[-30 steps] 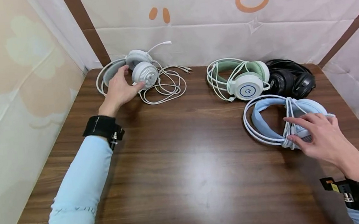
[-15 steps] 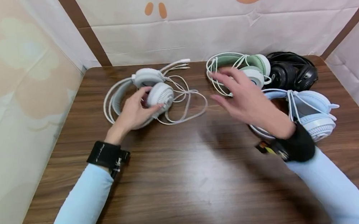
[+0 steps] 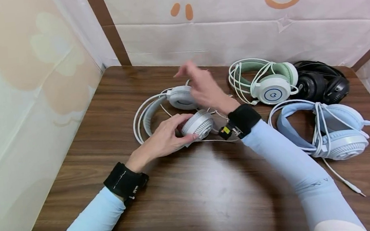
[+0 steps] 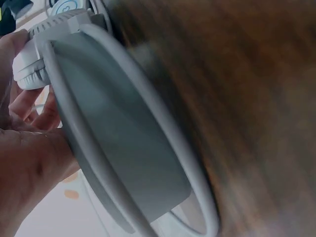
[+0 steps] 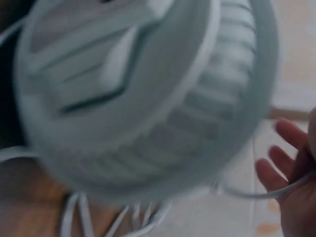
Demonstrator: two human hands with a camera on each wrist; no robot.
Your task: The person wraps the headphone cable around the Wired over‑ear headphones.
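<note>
A pale grey headset (image 3: 183, 97) lies on its side left of the table's middle, headband to the left. My left hand (image 3: 165, 138) grips its near ear cup, thumb on the ribbed outer face and fingers on the inner side. The padded headband (image 4: 113, 123) fills the left wrist view. Blurred by motion, my right hand (image 3: 204, 87) is over the far ear cup with its fingers pointing left. In the right wrist view an ear cup (image 5: 148, 98) looms close, and a thin pale strand (image 5: 252, 195) runs from it across the right hand's loosely bent fingers.
To the right stand a white and green headset (image 3: 269, 90), a black headset (image 3: 324, 83) and a light blue headset (image 3: 341, 143) with its cable wound round it. That cable's plug (image 3: 354, 187) trails toward the front. Fabric walls (image 3: 164, 39) border the table.
My left hand has drawn the grey headset rightward and nearer. My right hand has left the light blue headset and crossed leftward to the grey one. The head view has shifted, too.
</note>
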